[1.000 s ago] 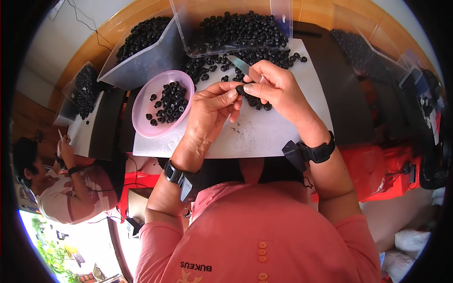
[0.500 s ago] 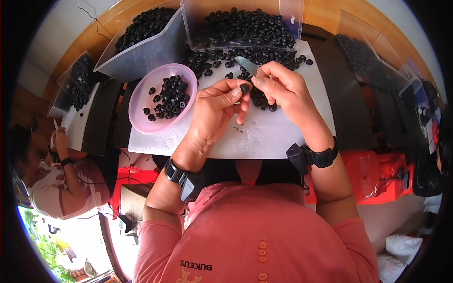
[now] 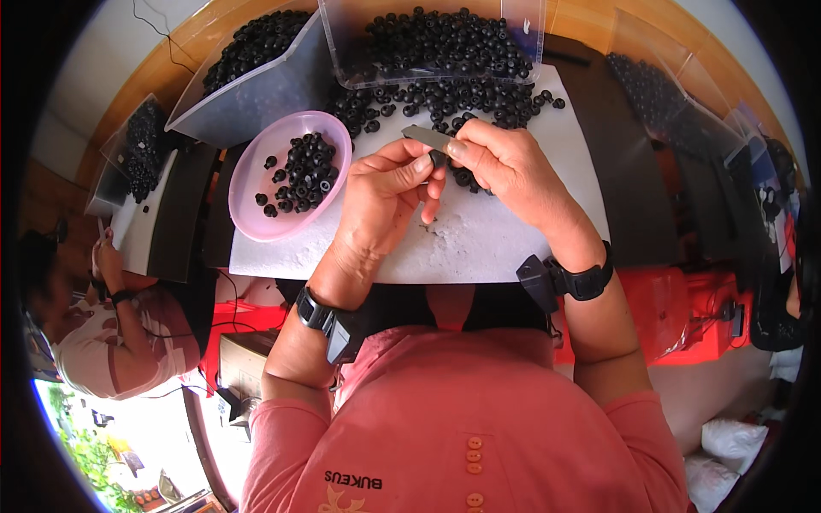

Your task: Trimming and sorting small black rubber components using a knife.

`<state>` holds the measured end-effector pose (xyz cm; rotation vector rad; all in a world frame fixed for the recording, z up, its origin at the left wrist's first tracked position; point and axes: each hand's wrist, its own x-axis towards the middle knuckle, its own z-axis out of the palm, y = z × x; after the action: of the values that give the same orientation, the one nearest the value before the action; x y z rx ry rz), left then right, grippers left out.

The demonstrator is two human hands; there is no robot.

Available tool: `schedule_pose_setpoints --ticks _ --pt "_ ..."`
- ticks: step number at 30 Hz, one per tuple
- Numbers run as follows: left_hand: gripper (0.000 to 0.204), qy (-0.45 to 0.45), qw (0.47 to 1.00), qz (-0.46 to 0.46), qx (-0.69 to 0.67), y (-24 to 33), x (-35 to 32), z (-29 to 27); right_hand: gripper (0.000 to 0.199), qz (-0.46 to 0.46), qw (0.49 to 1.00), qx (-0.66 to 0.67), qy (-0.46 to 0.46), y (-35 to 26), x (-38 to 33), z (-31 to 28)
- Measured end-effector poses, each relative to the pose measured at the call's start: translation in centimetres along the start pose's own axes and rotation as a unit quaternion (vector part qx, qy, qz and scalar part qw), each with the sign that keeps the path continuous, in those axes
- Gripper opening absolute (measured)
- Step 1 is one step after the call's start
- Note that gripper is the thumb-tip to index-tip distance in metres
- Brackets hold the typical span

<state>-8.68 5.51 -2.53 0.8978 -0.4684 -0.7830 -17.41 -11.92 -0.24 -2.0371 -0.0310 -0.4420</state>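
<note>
Both hands have drifted toward six o'clock: the left hand [image 3: 389,192] still pinches a small black part [image 3: 438,159], the right hand [image 3: 505,162] gripping a grey blade [image 3: 425,134].

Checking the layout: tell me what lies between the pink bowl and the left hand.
In the head view, only bare white board separates the pink bowl from the left hand; nothing lies there.

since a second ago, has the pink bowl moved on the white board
No. The pink bowl sits at the white board's left edge, beside the clear tray, as before; only the camera shifted.
</note>
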Motion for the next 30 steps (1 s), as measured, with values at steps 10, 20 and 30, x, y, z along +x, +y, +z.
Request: schedule_pose_setpoints --ticks 10,20,30 --pt "0.012 0.007 1.0 -0.007 -0.003 0.0 0.03 0.24 0.029 0.017 1.0 -0.012 -0.011 -0.07 -0.09 -0.19" --pt "0.011 0.013 1.0 0.0 0.001 0.0 0.12 0.19 0.028 0.014 0.999 -0.035 -0.01 -0.2 -0.13 -0.11" --pt "0.01 0.017 1.0 -0.011 0.001 -0.01 -0.06 0.05 0.029 -0.035 0.998 -0.044 -0.001 0.26 -0.15 0.34"
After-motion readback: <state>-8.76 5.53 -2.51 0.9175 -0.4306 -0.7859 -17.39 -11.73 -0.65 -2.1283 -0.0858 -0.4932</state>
